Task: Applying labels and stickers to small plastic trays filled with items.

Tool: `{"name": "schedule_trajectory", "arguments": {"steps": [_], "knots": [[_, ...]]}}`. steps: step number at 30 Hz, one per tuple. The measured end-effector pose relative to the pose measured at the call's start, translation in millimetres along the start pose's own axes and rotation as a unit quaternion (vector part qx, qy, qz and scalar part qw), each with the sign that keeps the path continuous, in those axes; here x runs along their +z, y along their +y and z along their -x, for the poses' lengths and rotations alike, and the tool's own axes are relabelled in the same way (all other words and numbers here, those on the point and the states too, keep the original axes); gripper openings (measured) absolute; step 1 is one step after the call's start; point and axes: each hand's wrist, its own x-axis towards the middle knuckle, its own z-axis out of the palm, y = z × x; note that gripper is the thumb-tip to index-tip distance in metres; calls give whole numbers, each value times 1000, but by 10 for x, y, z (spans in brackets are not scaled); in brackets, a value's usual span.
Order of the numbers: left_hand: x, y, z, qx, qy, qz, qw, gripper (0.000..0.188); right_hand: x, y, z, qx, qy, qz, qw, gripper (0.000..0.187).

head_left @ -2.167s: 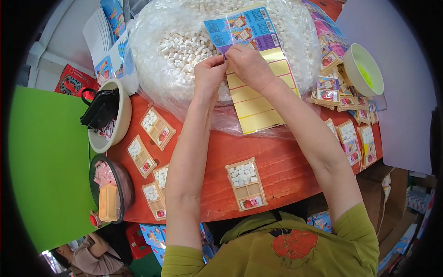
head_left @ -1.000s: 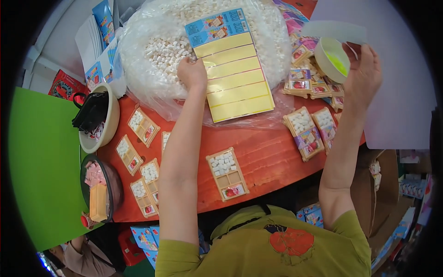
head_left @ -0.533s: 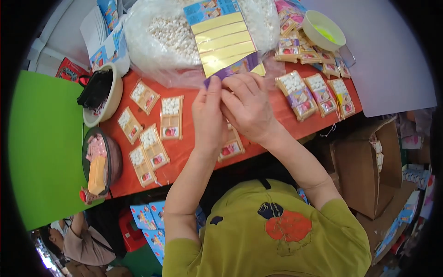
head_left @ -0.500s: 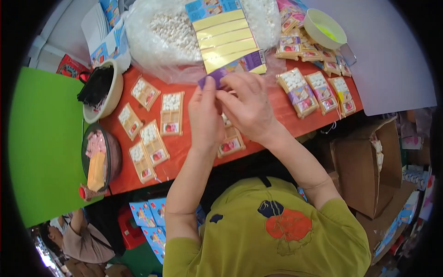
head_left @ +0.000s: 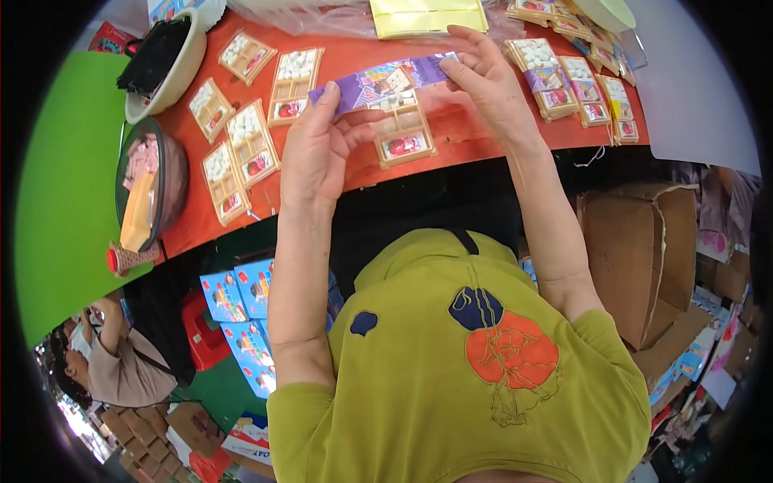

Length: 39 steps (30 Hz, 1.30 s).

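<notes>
Between my two hands stretches a purple printed paper strip (head_left: 394, 83). My left hand (head_left: 314, 153) pinches its left end between thumb and fingers. At the strip's right end, my right hand (head_left: 495, 92) grips it, thumb on top. Just below the strip lies a tan compartment tray (head_left: 404, 145) with white pellets at the far end and a strawberry picture card at the near end; the strip covers part of it. Another tan tray (head_left: 296, 76) of this kind lies to the left, among several more.
Wrapped trays (head_left: 555, 88) lie at the right of the red table (head_left: 354, 173). Yellow sheets (head_left: 427, 18) lie at the far edge. On the left stand a cream basin (head_left: 185, 68) with black items and a dark bowl (head_left: 173, 177). A cardboard box (head_left: 616, 249) is at lower right.
My hands have drawn apart, and the purple strip is now spread flat between them, away from the yellow sheets. The view has tilted down.
</notes>
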Motion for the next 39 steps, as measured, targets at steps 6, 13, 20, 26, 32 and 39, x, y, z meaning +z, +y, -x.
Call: {"name": "schedule_trajectory", "arguments": {"steps": [6, 13, 20, 26, 32, 39], "knots": [[-267, -236, 141, 43, 125, -109, 985, 30, 31, 159, 193, -22, -7, 161, 987, 41], [-245, -400, 78, 121, 164, -170, 964, 29, 71, 180, 262, -25, 6, 340, 940, 14], [-363, -450, -55, 155, 202, -281, 925, 25, 37, 426, 281, -189, -20, 369, 910, 17], [-371, -505, -49, 227, 224, -454, 832, 16, 116, 332, 380, -152, -67, 535, 828, 31], [-320, -502, 199, 216, 205, -527, 796, 19, 86, 321, 512, -186, -81, 540, 817, 28], [-349, -794, 800, 95, 223, -285, 927, 10, 251, 152, 831, -107, -46, 523, 844, 19]]}}
